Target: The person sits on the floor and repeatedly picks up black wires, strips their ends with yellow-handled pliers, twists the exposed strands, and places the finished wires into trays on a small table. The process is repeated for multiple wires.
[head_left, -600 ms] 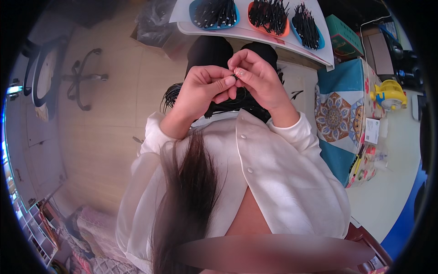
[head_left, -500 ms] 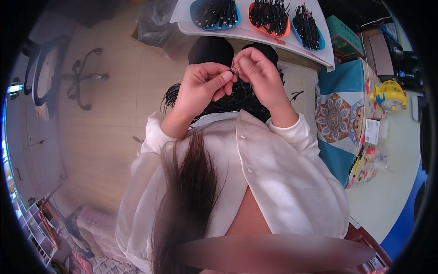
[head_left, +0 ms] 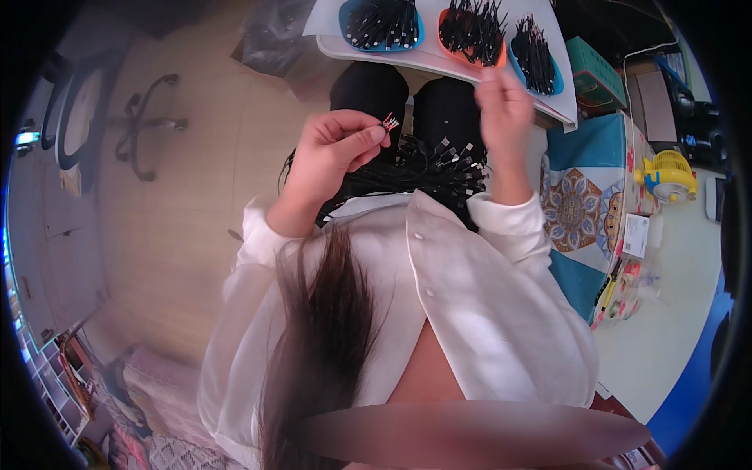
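Note:
My left hand (head_left: 333,149) is raised over my lap and pinches a small piece with red and white tips (head_left: 389,122) between thumb and fingers. My right hand (head_left: 504,106) is lifted to the right of it, fingers curled, near the orange tray (head_left: 472,33); whether anything is in it I cannot tell. A pile of black cables with silver plug ends (head_left: 423,168) lies on my lap below both hands. On the white table edge (head_left: 439,63) ahead stand a blue tray (head_left: 382,22), the orange tray and another blue tray (head_left: 534,56), each holding several black cables.
A black chair base (head_left: 145,125) stands on the wooden floor at the left. A patterned blue cloth (head_left: 580,204), a green box (head_left: 595,70) and a yellow toy (head_left: 666,174) are at the right. Shelves with clutter sit at the lower left.
My hands were together in front of me, working on one small piece. They have separated: the left keeps the piece, the right has moved right toward the trays.

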Available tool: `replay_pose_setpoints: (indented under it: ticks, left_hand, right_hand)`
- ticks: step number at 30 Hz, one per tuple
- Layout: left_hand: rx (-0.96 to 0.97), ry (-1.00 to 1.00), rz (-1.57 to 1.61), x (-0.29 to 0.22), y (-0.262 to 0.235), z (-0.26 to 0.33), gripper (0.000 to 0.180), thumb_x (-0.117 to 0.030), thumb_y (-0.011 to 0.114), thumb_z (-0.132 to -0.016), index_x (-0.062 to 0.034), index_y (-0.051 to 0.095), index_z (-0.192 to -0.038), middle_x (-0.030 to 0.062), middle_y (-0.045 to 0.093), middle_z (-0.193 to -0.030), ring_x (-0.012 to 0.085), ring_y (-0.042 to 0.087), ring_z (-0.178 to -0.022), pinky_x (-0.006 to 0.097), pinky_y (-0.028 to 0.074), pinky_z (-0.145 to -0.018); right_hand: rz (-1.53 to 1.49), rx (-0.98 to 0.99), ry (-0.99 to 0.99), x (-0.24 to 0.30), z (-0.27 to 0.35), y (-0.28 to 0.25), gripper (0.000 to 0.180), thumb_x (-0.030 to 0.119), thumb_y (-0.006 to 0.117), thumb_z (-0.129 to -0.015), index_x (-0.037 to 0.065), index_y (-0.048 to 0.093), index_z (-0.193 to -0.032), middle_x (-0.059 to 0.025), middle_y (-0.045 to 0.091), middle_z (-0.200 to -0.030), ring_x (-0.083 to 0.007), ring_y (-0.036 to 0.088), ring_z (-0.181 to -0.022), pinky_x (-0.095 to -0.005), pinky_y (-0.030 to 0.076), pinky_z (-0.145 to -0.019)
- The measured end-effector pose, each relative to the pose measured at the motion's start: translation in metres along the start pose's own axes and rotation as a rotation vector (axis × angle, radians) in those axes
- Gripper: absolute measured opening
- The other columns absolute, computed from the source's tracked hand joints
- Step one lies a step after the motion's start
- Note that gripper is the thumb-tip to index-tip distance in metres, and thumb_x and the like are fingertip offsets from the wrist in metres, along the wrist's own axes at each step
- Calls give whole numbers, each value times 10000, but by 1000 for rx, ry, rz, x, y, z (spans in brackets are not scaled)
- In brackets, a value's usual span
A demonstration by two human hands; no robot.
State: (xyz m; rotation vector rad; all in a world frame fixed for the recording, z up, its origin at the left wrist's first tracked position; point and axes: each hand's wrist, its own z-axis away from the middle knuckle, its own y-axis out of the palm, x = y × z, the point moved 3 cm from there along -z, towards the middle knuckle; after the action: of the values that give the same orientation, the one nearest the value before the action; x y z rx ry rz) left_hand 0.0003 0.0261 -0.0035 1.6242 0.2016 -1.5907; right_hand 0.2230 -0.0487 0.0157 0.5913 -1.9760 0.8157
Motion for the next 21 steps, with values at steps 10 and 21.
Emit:
replay_pose_setpoints:
  ticks: [10,21]
  left_hand:
    - [145,-64,-130,-9,2,1,117,-51,620,-892,47,675,-862,-1,552,-621,39,442,-542,195,304,-471]
    - [-17,292,-628,-3,7,5,84,-24,637,-835,51,663,-862,61,578,-584,72,461,-528,256,380,-485]
  right_hand:
    - [92,690,-306,60,10,13,254,72,712,-814,34,681,-1063,-63,650,-985,-145,614,-810,-250,466,-651]
    - [251,545,-624,69,18,38,205,-30,672,-676,21,508,-789,-94,531,-807,-284,552,-770,-355,477,-692]
